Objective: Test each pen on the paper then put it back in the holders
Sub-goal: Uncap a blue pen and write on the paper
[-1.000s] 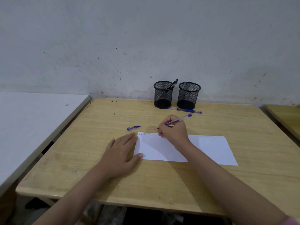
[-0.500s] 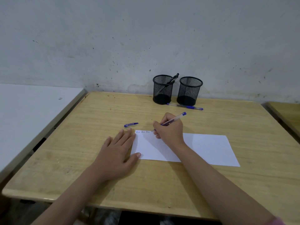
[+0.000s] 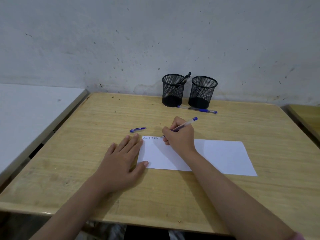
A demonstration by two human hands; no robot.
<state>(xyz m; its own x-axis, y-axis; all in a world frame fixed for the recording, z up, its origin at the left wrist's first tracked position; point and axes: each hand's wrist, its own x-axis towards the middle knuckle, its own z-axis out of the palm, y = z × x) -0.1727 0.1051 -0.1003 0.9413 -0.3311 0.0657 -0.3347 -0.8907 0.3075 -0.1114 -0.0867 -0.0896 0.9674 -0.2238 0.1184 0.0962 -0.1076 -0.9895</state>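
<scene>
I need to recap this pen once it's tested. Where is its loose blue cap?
In the head view, the small blue plastic pen cap lies on the wooden desk, just beyond the left hand's fingertips and left of the white paper sheet's far-left corner.

Your right hand (image 3: 180, 135) covers the middle of the pen (image 3: 185, 125) and part of the paper (image 3: 225, 156). The writing (image 3: 151, 138) is too small for you to read. The left holder's (image 3: 173, 90) mesh blurs its black pen (image 3: 183, 80). The bottom edge cuts off both your forearms.
</scene>
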